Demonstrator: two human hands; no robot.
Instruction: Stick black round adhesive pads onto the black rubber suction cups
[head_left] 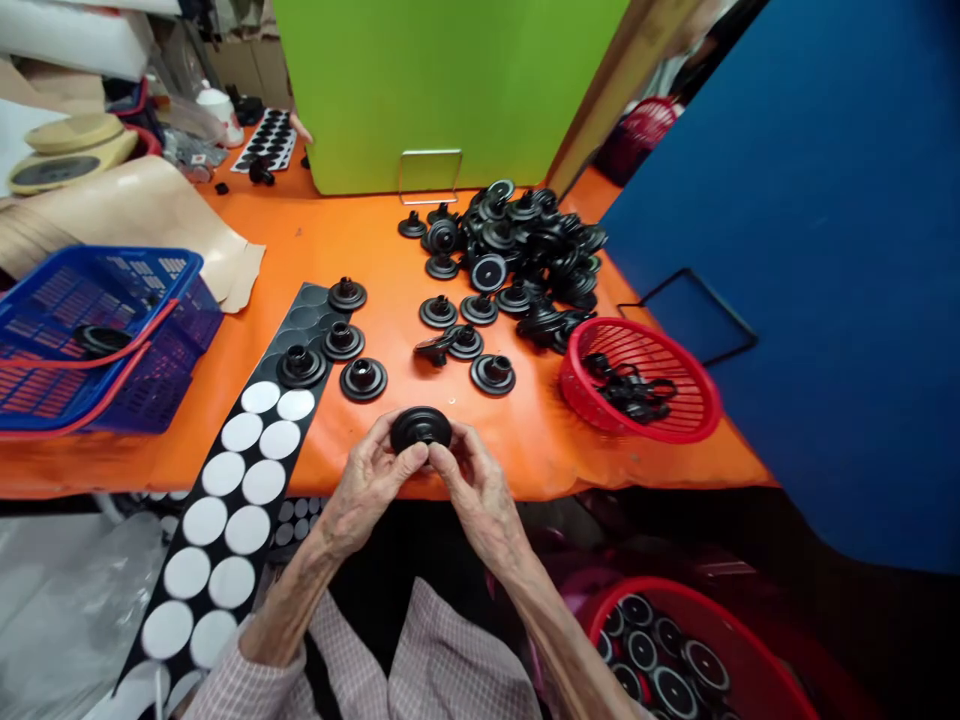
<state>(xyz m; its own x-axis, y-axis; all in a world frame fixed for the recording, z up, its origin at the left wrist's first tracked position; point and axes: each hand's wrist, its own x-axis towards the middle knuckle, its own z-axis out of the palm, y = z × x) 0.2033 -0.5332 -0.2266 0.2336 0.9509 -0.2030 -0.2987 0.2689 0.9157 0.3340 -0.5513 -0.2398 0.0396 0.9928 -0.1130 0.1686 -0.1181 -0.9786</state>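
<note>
View: head camera, one frame.
Left hand [371, 480]: fingers were pinched on the near-left rim of a black disc part [420, 427].
Right hand [472, 478]: fingertips gripped the same part from the right and from beneath.
Part location: held between both hands, just above the near edge of the orange table [375, 250].
Pad strip [247, 480]: 1, black, hanging over the table edge; 12 whole white round pads counted in two columns, with more cut off by the frame edge.
Parts at the strip's far end [343, 341]: 4, upright.
Pile [532, 250]: black parts, too many and too overlapped to count.
Red basket [679, 350]: 1 on the table, holding small black pieces.
Blue basket [150, 270]: 1, with 1 black part inside.
Red tub [750, 660]: 1, below the table, holding discs.
</note>
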